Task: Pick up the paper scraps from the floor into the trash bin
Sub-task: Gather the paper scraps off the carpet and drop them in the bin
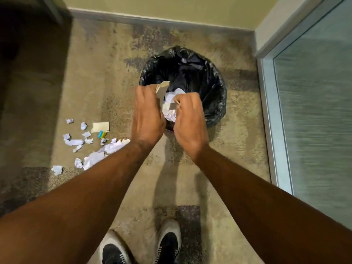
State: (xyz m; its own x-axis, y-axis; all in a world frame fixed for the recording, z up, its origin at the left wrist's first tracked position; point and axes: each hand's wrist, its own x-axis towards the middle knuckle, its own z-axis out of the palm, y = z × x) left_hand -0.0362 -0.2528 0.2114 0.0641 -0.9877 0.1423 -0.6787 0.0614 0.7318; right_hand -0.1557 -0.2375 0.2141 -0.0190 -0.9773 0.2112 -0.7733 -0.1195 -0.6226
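Carpeted floor; both hands (148, 115) (190, 119) pinch paper scraps (170, 107) over trash bin (209, 88).

Head camera looks steeply down at the carpet (238, 149).

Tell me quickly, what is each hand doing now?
Left hand: closed on a beige card, over the bin.
Right hand: closed on white paper, also over the bin.
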